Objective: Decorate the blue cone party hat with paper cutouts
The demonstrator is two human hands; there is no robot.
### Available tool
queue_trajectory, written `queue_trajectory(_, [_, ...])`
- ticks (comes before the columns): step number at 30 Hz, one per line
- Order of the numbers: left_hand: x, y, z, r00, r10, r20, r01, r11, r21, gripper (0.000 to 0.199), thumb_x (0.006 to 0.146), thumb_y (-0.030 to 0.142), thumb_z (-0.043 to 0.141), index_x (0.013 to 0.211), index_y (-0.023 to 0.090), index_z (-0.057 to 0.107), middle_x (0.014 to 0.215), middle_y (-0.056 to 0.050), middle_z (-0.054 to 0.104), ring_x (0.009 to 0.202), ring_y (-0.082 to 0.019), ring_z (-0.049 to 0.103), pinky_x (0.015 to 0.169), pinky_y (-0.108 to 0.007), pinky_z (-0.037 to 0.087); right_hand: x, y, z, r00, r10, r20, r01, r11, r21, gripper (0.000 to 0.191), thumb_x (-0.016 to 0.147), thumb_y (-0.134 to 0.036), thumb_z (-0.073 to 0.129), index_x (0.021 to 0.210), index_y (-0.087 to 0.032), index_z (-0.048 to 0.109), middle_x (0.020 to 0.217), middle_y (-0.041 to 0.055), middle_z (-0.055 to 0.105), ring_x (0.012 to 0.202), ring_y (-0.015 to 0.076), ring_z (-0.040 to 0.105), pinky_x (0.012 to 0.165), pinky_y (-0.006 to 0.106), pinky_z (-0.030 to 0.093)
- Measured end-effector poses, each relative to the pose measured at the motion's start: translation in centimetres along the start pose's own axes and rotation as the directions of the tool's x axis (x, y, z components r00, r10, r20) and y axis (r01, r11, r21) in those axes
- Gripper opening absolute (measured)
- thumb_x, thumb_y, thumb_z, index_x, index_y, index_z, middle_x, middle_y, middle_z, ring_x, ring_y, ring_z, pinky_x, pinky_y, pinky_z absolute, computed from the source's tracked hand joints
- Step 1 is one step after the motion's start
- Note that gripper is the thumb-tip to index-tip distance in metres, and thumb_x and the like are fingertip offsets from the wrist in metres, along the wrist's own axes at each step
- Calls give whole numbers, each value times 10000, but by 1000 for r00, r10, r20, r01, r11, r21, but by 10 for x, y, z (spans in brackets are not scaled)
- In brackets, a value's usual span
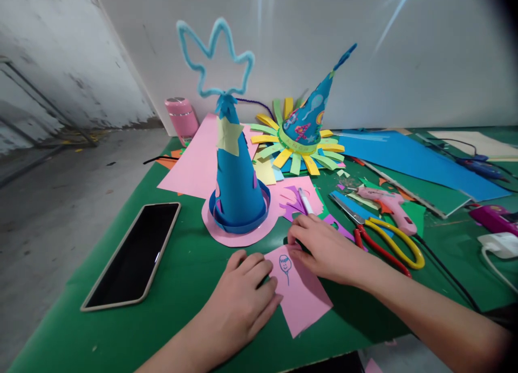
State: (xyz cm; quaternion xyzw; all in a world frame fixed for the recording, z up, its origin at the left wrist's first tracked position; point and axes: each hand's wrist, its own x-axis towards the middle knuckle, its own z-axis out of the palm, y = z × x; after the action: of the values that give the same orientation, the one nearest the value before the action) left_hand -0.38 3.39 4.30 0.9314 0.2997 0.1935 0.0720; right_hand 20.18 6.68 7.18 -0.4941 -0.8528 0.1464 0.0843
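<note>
A pink paper sheet [301, 303] with a drawn balloon face lies near the table's front edge. My left hand [246, 294] rests at the sheet's left side, its fingers apart and holding nothing. At the sheet's top right, my right hand [319, 246] has its thumb and fingers closed on the paper edge. Just beyond my right fingers lies a white marker [305, 201]. Behind my left hand a blue cone hat [238, 184] stands upright on a round pink base [210, 230], with a yellow star [229, 136] and a light-blue fuzzy wire shape [220, 30] on top.
A black phone [133, 257] lies at left. Scissors [388, 241] and a pink glue gun [388, 205] with its cord lie right of my right hand. Farther back are a second cone hat [305, 122], a pink flask [182, 119] and blue sheets [416, 160].
</note>
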Motion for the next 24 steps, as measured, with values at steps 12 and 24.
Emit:
queue_trajectory(12, [0,2,-4,835,-451,-315,351,877,-327,282,807,203,526,1078,165,457,967,-87,553,847,-185,547,717,-291,465,-15,-2,-20,993,16,115,-66,892,447,44,861,-208,457,823,-221,474,709,-50,536,617,99,469,524,209,339])
queue_trajectory(24, [12,14,-8,802,-572,175,522,527,-671,279,825,369,491,652,174,590,616,-8,553,619,-164,538,592,-234,458,-30,-16,14,910,375,-179,-42,510,859,80,787,-181,553,794,-203,477,703,-36,466,618,108,437,564,221,375])
